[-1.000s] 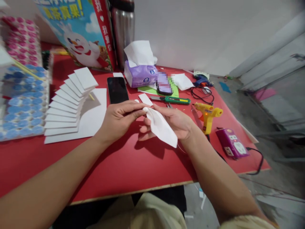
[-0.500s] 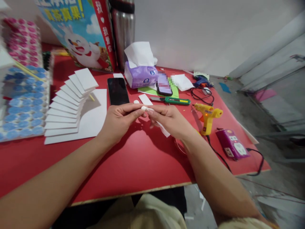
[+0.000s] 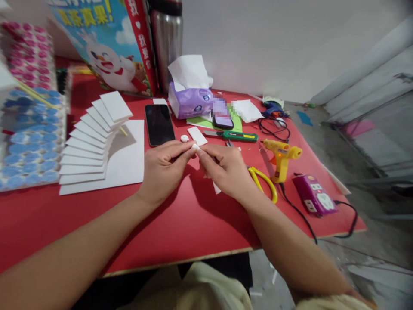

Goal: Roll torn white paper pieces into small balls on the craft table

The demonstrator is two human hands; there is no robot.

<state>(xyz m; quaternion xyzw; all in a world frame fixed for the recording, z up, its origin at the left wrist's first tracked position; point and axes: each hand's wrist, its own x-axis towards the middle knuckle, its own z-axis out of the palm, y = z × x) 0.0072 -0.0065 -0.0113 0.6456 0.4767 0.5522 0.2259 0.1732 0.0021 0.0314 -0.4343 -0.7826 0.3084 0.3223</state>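
Between my fingertips is a small rolled white strip point(image 3: 195, 147), thin like paper or tissue; its loose tail shows below my right hand. My left hand point(image 3: 164, 170) pinches the roll with thumb and forefinger. From the other side my right hand point(image 3: 224, 165) is closed on the strip, its lower fingers partly hidden. Just beyond the fingertips lie a small round white piece point(image 3: 184, 138) and a white rectangular card point(image 3: 197, 135). A black phone point(image 3: 159, 125) rests behind my left hand. Yellow-handled scissors or pliers point(image 3: 264, 183) lie partly under my right forearm.
White boards point(image 3: 85, 146) are fanned out at left, beside trays of blue flowers point(image 3: 32, 146). A green utility knife point(image 3: 240, 136), purple tissue pack point(image 3: 190, 101), yellow glue gun point(image 3: 280, 161) with a lit light and purple power strip point(image 3: 314, 196) stand around. The red table's front edge point(image 3: 180, 261) is near.
My right hand has shifted slightly, baring the yellow handle. The strip's tail now hangs lower and shows less; the small round white piece and card are more visible.
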